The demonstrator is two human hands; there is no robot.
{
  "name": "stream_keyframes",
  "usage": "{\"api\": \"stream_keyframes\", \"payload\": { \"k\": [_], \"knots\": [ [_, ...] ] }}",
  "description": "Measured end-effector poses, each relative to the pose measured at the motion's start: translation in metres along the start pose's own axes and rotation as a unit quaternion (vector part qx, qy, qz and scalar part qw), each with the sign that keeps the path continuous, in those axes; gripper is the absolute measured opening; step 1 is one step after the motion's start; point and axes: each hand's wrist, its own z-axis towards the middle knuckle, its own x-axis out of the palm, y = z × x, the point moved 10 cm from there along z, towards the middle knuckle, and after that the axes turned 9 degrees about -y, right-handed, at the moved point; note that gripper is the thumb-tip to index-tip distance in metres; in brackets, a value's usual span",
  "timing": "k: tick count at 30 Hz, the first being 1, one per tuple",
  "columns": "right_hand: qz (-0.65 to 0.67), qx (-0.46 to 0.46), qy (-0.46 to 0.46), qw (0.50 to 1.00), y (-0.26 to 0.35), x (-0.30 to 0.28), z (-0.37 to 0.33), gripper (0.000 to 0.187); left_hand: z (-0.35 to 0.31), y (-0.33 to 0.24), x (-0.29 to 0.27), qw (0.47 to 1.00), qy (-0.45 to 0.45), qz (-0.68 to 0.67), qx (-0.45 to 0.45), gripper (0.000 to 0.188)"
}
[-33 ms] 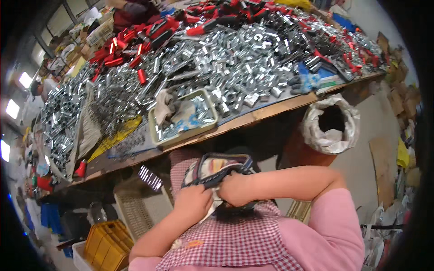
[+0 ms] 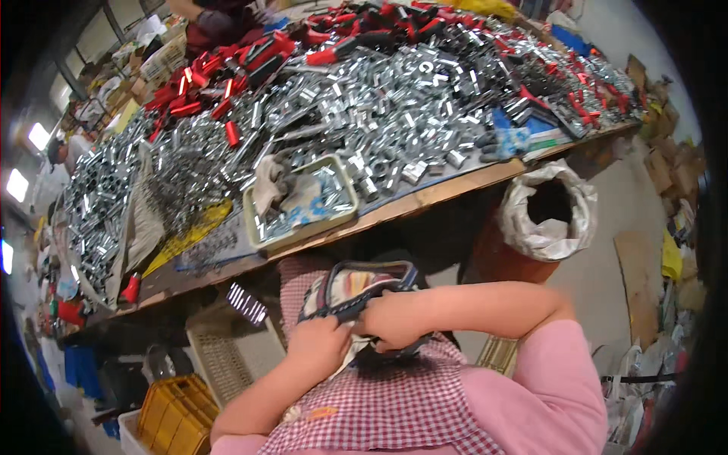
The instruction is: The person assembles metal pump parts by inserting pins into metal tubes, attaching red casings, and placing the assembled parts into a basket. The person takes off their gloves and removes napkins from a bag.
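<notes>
On my lap, over a red-and-white checked apron (image 2: 364, 406), sits a small dark-edged fabric bag (image 2: 334, 284) with a striped, multicoloured panel. My left hand (image 2: 320, 343) is closed on its near left edge, fingers bent around the dark rim. My right hand (image 2: 394, 320) is curled at the near side of the bag, gripping its dark edge; some fingertips are hidden in the fabric. A bit of whitish cloth (image 2: 352, 353) shows just below, between the two hands.
A worktable (image 2: 425, 199) ahead carries heaped metal tubes (image 2: 379, 98) and red-handled parts (image 2: 262, 57). At its front edge stands a tray (image 2: 265, 244) with gloves. A lined bin (image 2: 519, 227) is right; crates (image 2: 178, 413) stand lower left. Another person's arm (image 2: 189, 11) shows far left.
The whole view has shifted slightly. My right hand has moved a little at the bag's edge, its fingers now lower; my left hand keeps its hold.
</notes>
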Motion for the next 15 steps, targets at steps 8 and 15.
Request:
{"api": "stream_keyframes", "payload": {
  "k": [8,15],
  "knots": [
    [-0.017,0.257,-0.131,0.957,-0.074,-0.048,-0.051,0.068,0.039,-0.031,0.061,0.990,0.115,0.066,0.043,0.019],
    [0.037,0.173,-0.247,0.953,-0.013,-0.031,-0.070,0.099,0.060,-0.044,0.033,0.991,-0.062,0.057,0.103,0.027]
  ]
}}
